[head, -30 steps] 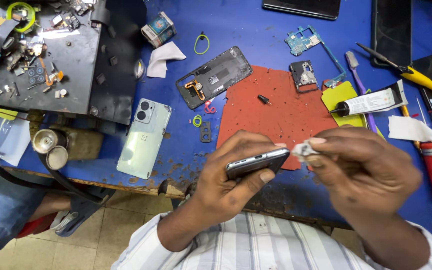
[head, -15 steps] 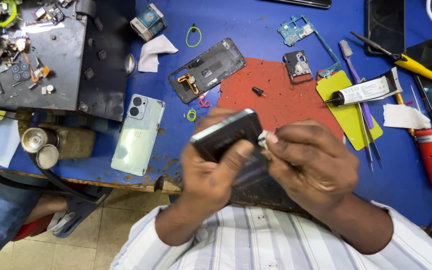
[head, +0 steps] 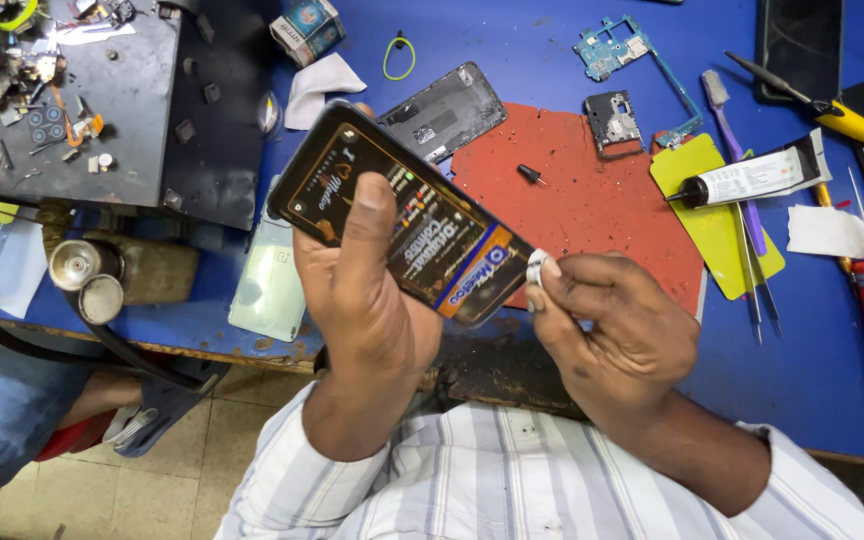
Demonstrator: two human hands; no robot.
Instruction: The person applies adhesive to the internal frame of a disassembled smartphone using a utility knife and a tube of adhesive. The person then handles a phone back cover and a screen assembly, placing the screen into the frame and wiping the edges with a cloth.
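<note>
Left hand [head: 367, 300] raised, thumb pressed flat; right hand [head: 617, 335] pinches with its fingertips.

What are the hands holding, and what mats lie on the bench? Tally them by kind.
Dark printed phone panel, in left hand: 1
White wad, in right hand: 1
Red mat: 1
Yellow pad: 1
Black mat: 1
Total: 5

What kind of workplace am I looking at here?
Most likely a phone repair bench: an opened phone body and a loose circuit board lie on the blue table, with a glue tube nearby.
</note>
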